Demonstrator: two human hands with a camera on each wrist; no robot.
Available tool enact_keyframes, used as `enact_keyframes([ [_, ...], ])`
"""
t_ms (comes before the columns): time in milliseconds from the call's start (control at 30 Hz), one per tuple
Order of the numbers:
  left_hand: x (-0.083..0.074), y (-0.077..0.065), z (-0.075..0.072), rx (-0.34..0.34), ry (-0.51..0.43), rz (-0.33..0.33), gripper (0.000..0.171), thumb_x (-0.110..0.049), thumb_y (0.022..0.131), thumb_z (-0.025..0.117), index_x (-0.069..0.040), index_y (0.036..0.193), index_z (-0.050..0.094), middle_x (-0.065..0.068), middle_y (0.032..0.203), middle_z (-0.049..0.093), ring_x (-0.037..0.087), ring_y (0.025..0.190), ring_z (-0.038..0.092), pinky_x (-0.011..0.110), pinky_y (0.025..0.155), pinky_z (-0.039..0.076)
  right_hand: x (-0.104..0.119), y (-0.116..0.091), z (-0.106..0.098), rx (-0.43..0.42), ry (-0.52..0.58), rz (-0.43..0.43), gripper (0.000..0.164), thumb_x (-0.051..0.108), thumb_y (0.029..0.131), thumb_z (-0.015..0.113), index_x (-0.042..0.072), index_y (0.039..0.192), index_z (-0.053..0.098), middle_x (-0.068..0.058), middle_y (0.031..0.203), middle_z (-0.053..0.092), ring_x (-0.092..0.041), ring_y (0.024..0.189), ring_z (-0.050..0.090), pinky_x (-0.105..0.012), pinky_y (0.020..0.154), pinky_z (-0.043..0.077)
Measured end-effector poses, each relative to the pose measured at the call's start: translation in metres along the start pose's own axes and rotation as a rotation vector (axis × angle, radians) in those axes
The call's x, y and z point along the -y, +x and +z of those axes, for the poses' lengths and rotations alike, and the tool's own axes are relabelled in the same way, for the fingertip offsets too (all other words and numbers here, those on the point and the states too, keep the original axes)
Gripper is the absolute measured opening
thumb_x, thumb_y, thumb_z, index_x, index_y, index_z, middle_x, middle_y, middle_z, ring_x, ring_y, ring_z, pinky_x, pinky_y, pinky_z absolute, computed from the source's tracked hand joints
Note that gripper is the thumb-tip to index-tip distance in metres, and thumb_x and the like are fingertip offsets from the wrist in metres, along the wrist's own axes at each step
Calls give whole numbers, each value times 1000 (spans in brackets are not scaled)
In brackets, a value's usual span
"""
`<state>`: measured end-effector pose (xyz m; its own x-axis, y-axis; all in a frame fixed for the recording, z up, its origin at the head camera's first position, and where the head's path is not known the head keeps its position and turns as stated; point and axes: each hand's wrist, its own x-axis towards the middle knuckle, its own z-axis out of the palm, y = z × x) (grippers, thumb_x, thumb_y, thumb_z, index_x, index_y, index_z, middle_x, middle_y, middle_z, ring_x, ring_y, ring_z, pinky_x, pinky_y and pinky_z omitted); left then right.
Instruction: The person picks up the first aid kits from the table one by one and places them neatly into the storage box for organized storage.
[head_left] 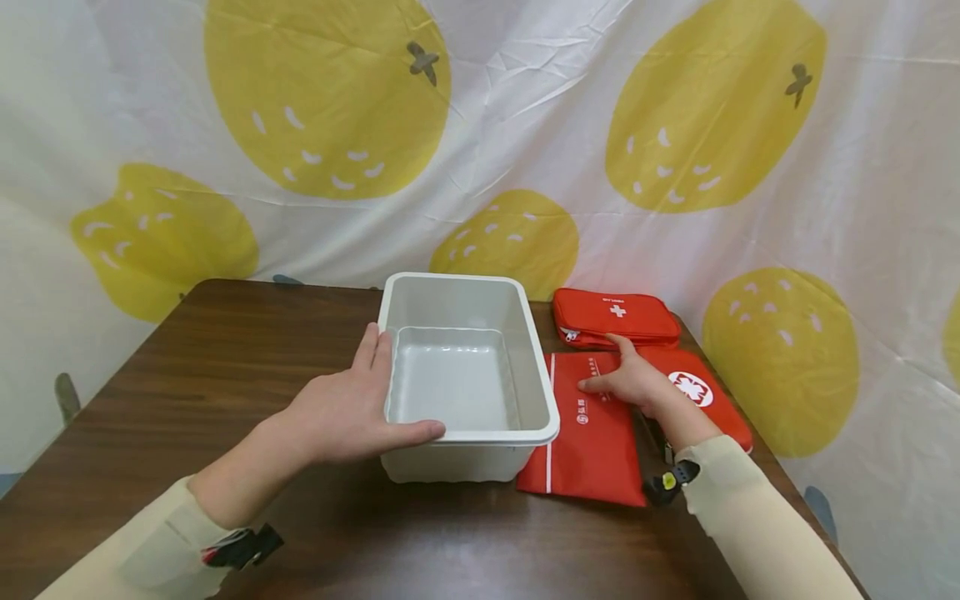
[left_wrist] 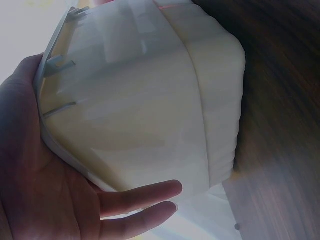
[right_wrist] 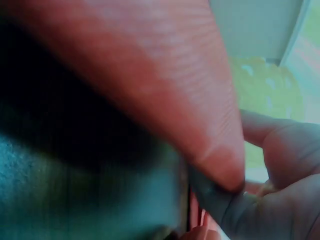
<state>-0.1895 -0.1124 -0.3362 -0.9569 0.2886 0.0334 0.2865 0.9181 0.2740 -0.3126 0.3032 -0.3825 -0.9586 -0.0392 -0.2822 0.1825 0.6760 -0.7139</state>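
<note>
A deep off-white plastic bin (head_left: 461, 454) stands on the table in the head view. My left hand (head_left: 345, 408) rests at its near left corner, thumb along the near rim, fingers extended beside the left wall. In the left wrist view, straight fingers (left_wrist: 145, 197) lie by the bin's outer wall (left_wrist: 135, 105). Right of the bin is a flat red pouch (head_left: 592, 458) with white print and a white stripe. My right hand (head_left: 637, 379) pinches its right edge, thumb on top, some fingers hidden. Red fabric (right_wrist: 175, 80) fills much of the right wrist view above a dark gap.
A red first-aid case (head_left: 618, 317) with a white cross lies at the back right. Another red case (head_left: 723, 408) with a round white emblem is partly behind the right forearm. A lemon-print curtain (head_left: 495, 125) hangs behind the brown wooden table (head_left: 172, 400).
</note>
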Motion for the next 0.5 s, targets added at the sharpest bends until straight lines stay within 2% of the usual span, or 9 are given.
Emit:
enact_keyframes([
  [133, 0, 0, 0, 4, -3, -4, 144, -102, 67, 40, 0, 162, 6, 22, 170, 2, 29, 81, 70, 44, 68, 53, -4, -1, -2, 45, 122, -43, 99, 24, 88, 79, 24, 164, 16, -25, 150, 32, -38, 126, 46, -38, 91, 54],
  [300, 0, -1, 0, 6, -6, -6, 144, -102, 67, 41, 0, 162, 6, 22, 170, 2, 29, 79, 70, 44, 68, 52, -11, -2, -4, 52, 101, -37, 77, 28, 90, 76, 24, 158, 39, -21, 149, 40, -33, 122, 52, -34, 88, 54],
  [400, 0, -1, 0, 6, -5, -5, 145, -102, 67, 40, 0, 162, 6, 22, 170, 2, 29, 79, 69, 44, 68, 53, -14, -2, -5, 41, 152, -35, 71, 26, 92, 74, 22, 156, 43, -20, 145, 46, -28, 112, 61, -34, 86, 57],
  [500, 0, 0, 0, 4, -4, -3, 145, -103, 66, 40, 0, 162, 5, 22, 170, 1, 29, 79, 69, 43, 68, 53, -16, -1, -5, 25, 256, -51, 65, 23, 95, 72, 19, 154, 46, -20, 140, 51, -22, 100, 68, -34, 83, 59],
])
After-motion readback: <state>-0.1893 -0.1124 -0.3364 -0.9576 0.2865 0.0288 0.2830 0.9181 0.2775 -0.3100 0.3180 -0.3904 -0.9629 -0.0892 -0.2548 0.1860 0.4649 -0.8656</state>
